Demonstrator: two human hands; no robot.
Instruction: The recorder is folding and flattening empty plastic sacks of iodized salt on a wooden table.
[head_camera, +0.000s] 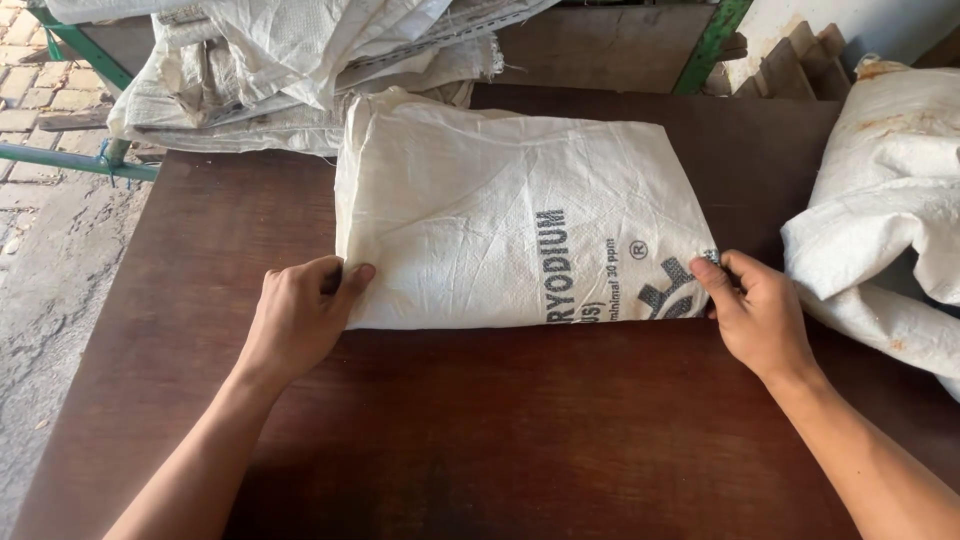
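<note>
Pinched at both near corners, the folded white woven sack (520, 215) is in your grasp: your left hand (297, 318) curls over the near left corner with the thumb lying on top of the cloth and the fingers tucked around the edge, and your right hand (757, 312) closes thumb against fingers on the near right corner, right where the dark print ends. Neither hand is spread open; both are closed on the fabric. The sack lies flat on the dark brown table (520, 430), about midway across it, with its near edge running straight between your hands. Its long axis runs left to right, and its far left corner pokes up toward the heap of crumpled white sacks (290, 70) at the table's back left, which it touches or nearly touches. On your right, another rumpled white sack (890, 200) with rusty stains sits just beside your right hand, so that side is tight. Between the sack's near edge and you, bare tabletop shows. Beyond the table's left edge are a concrete floor (50, 290) and a green metal frame (75, 160).
</note>
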